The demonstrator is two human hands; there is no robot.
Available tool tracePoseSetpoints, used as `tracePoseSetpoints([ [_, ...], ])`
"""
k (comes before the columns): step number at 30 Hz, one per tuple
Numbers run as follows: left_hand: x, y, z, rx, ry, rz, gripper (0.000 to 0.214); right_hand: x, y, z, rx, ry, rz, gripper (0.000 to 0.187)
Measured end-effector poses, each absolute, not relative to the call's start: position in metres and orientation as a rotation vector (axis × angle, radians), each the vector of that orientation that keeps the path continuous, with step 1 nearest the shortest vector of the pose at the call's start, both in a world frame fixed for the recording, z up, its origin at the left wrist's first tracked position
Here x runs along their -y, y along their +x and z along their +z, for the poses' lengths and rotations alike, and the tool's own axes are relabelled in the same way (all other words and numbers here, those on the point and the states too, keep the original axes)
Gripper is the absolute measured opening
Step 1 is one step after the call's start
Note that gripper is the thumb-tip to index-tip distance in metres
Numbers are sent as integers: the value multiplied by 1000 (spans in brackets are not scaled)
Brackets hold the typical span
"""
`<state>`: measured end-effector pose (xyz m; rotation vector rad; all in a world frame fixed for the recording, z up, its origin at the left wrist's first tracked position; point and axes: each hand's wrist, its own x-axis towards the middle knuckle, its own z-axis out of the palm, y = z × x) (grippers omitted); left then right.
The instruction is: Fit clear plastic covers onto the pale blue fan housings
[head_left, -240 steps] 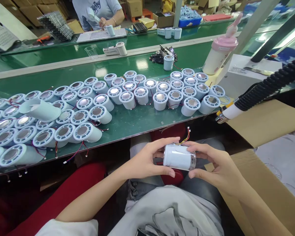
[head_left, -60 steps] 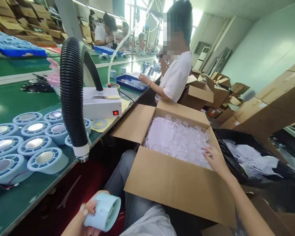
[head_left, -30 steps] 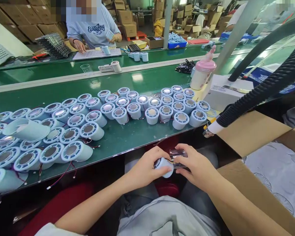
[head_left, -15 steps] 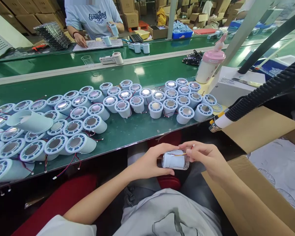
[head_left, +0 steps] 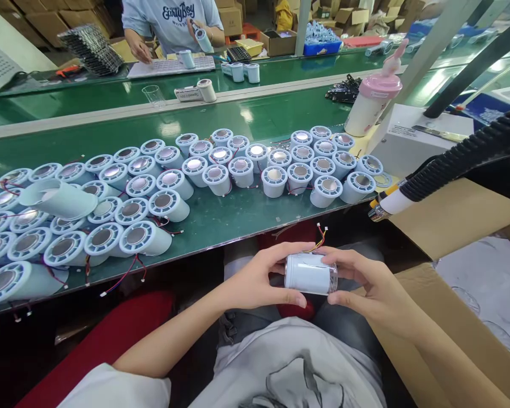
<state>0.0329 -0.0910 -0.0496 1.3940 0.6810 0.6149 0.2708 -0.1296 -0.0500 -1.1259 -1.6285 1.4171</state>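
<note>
Above my lap I hold a light blue cylindrical housing (head_left: 309, 274) lying on its side, partly inside a clear plastic sleeve. My left hand (head_left: 266, 277) wraps round its left end, thumb below and fingers above. At the clear right end, my right hand (head_left: 365, 277) grips with fingers on top and thumb underneath. Thin coloured wires (head_left: 321, 237) with small white connectors stick up behind the housing. Many similar blue housings (head_left: 145, 238) with round metal discs on their ends stand on the green bench (head_left: 221, 218), several with wires trailing.
A co-worker (head_left: 174, 28) handles a blue part across the bench. At right are a black flexible hose (head_left: 450, 158) with a nozzle, a white box (head_left: 416, 136), a pink-lidded bottle (head_left: 373, 102) and an open carton (head_left: 433, 317) with clear plastic pieces.
My right hand has moved from the wires to the clear end of the housing, fingers above and thumb below. The wires now point upward behind it. The view has shifted slightly.
</note>
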Motion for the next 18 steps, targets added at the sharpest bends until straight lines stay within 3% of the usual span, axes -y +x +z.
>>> tracePoseSetpoints([
  [18, 96, 27, -41, -635, 1643, 610, 75, 133, 267, -40, 1211, -1132, 1826, 39],
])
